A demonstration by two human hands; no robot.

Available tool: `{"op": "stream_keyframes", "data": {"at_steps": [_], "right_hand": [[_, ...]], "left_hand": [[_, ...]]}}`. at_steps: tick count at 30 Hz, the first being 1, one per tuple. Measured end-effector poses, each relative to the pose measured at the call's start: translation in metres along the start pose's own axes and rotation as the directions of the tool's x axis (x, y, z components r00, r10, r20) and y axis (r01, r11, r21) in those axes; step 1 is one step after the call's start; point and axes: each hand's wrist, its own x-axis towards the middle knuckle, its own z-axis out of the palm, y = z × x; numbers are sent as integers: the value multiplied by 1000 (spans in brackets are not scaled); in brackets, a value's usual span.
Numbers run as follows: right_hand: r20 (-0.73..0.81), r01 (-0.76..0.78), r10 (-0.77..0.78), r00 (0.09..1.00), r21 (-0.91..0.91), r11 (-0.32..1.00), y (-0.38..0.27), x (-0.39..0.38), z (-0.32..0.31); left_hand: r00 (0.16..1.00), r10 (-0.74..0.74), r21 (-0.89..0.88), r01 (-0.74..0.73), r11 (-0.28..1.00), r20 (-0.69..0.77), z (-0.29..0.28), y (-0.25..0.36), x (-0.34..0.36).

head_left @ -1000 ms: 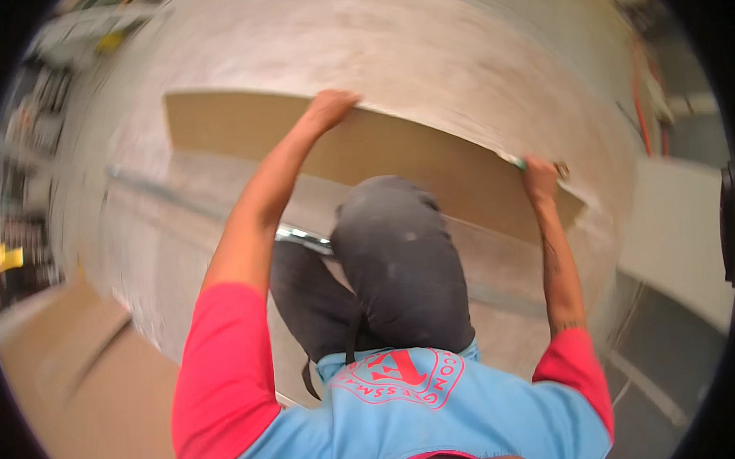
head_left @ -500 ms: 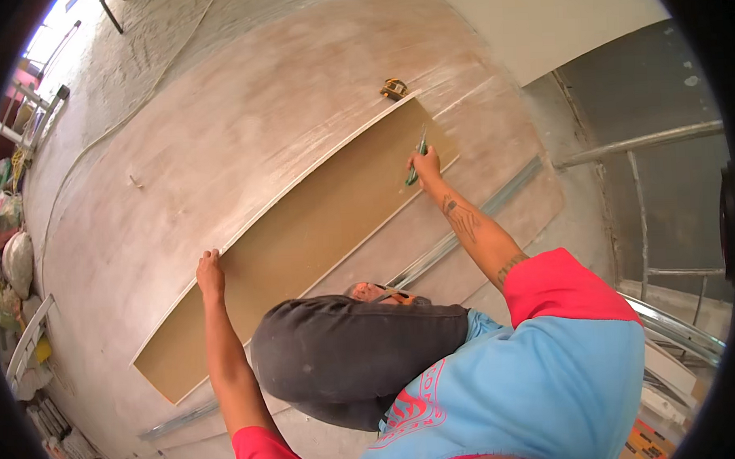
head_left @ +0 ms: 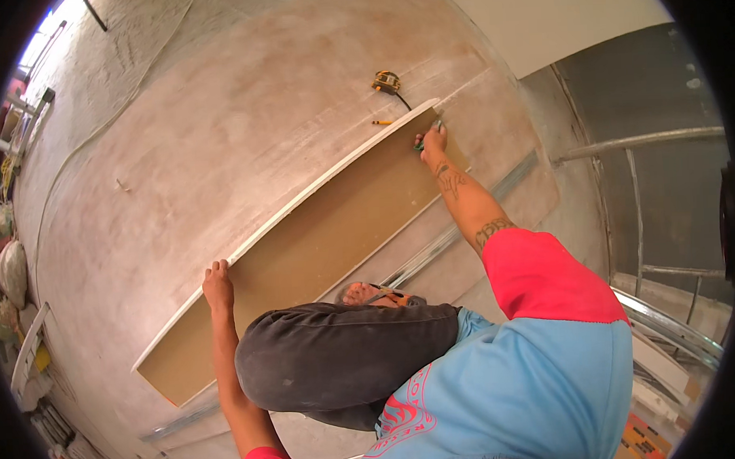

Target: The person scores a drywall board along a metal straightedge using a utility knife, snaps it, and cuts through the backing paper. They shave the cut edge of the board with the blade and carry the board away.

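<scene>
On the floor (head_left: 219, 154) lies a brown board (head_left: 318, 215). My right hand (head_left: 434, 138) clasps a green knife (head_left: 420, 146) near its far end; my left hand (head_left: 218, 286) touches its long edge, grip unclear.

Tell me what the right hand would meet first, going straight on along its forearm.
The right hand would probably meet the board's far white edge first, with the tape measure beyond; the hand's height is unclear.
</scene>
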Motion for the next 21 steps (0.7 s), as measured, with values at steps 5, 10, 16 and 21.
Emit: {"op": "stream_keyframes", "data": {"at_steps": [5,10,16,21], "right_hand": [[-347,0,-92,933,-255,967,-21,32,-19],[90,492,-569,817,-623,608,-56,6,13],[885,833,105,453,-379,-403,-57,-29,96],[870,802,144,472,-356,-480,-37,16,94]], "left_hand": [[999,33,-2,-33,999,-18,5,16,1],[1000,9,-34,-9,999,-7,5,12,-11],[1000,14,7,-14,1000,4,9,10,-7],[998,-4,-32,2,999,-64,-6,31,-4]]}}
